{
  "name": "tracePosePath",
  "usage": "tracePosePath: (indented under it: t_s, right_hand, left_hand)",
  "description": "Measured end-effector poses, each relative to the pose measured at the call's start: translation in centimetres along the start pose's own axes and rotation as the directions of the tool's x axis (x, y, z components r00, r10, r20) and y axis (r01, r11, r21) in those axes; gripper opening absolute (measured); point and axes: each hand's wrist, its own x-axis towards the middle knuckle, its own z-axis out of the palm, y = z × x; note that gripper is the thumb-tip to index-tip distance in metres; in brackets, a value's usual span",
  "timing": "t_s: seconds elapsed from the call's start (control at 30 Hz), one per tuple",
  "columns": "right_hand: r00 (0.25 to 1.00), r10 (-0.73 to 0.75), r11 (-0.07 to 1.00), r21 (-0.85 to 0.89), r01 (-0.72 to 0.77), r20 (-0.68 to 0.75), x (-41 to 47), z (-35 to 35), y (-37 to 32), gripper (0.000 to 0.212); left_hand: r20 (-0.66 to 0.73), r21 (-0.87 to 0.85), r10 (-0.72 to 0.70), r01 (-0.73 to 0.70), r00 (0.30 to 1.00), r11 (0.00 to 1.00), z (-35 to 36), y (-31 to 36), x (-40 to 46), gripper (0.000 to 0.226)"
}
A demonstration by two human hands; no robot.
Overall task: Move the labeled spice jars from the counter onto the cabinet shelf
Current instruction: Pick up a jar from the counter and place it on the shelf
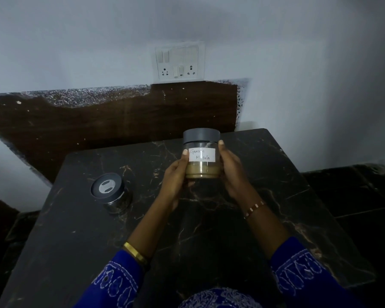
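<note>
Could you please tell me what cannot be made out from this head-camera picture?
- Cabinet shelf: outside the head view, nowhere in frame.
- Second jar on the counter: seen from above, so any label is hidden; contents too dark.
- Held jar: whether its base touches the counter, hidden by the left hand and right hand.

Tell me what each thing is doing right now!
Garam Masala jar: lid on, upright, held above the counter, partly filled with brown powder.
Left hand: grips the jar's left side.
Right hand: grips the jar's right side.
Second jar: lid on, standing on the counter, untouched.
</note>
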Motion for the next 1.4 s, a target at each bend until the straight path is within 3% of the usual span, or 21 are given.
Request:
tracePosePath:
  t_s: [0.23,0.37,0.53,0.77,0.93,1.13,1.3,1.4]
  right_hand:
    - [0.957,-0.202,0.978,-0.007,0.208,0.206,-0.5,0.8,-6.4,0.034]
    - [0.901,-0.365,0.922,-0.044,0.385,0.235,-0.7,1.9,-13.0,0.024]
    - [0.791,-0.567,0.801,-0.067,0.594,0.228,-0.9,3.0,-21.8,0.035]
    - [0.62,-0.77,0.612,-0.096,0.785,0.152,-1.6,3.9,-31.8,0.044]
    - [0.537,-0.834,0.53,-0.085,0.844,0.127,-1.6,3.8,-38.1,0.04]
    - [0.466,-0.882,0.454,-0.137,0.88,0.069,0.3,2.6,-44.2,0.04]
    - [0.473,-0.879,0.451,-0.208,0.868,0.066,2.1,2.7,-45.2,0.043]
    - [0.416,-0.908,0.383,-0.309,0.87,0.045,6.9,-1.3,-49.1,0.044]
  left_hand:
    - [0.017,0.069,0.177,-0.177,0.984,0.982,1.0,6.4,0.7,0.044]
    - [0.069,0.116,0.336,-0.343,0.939,0.932,2.3,13.1,1.0,0.041]
    - [0.072,0.149,0.525,-0.529,0.848,0.835,4.7,22.0,0.6,0.048]
    - [0.124,0.201,0.764,-0.77,0.633,0.605,8.2,31.5,-0.2,0.035]
    - [0.154,0.195,0.823,-0.833,0.547,0.517,10.9,37.5,-0.4,0.033]
    - [0.128,0.335,0.897,-0.87,0.423,0.363,14.9,43.2,1.4,0.044]
    - [0.132,0.432,0.89,-0.834,0.436,0.345,16.1,44.7,3.1,0.048]
    - [0.149,0.425,0.883,-0.835,0.445,0.349,21.4,47.0,7.4,0.041]
